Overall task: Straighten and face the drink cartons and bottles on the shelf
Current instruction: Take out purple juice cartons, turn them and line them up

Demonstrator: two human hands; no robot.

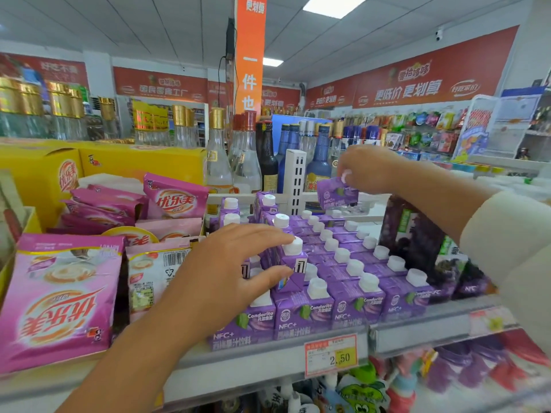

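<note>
Your purple white-capped cartons (351, 305) stand in rows on the shelf (238, 362); tilted carton (298, 263) raised mid-left, lifted carton (337, 193) at rear.

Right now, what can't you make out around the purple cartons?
Head view:
- Leftmost front cartons: partly covered by the left hand, which grips a raised carton.
- Top of the lifted carton: under the right hand.
- Price tag small print: too small, blurred.
- Dark carton label: blurred.

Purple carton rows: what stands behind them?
A white slotted post, then clear, dark and blue bottles. The right hand and its raised carton cover whatever stands behind them.
</note>
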